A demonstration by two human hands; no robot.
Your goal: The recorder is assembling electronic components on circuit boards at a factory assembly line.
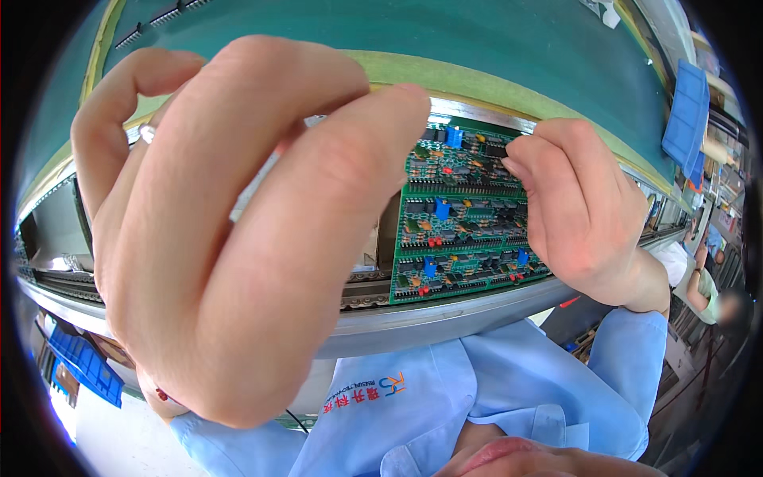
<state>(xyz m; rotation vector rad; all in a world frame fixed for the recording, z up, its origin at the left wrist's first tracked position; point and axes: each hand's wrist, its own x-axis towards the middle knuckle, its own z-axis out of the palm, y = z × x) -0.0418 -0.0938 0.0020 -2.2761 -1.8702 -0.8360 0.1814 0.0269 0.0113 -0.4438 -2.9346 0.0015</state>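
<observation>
"Since that green circuit board lies b/w the metal rails, how'd it handle?"

"Prob. light & stiff, but fragile: lots of tiny parts sticking up, e.g. the blue blocks. I'd take it by the side edges, nothing pressed on top."

"& the fingers?"

"R hand: bunched at the tips over the board's far R part; can't tell if they're pinching a part. L hand: curled, thumb in front, by the board's L edge. Can't tell if it's holding anything, tips mostly hidden."
</observation>
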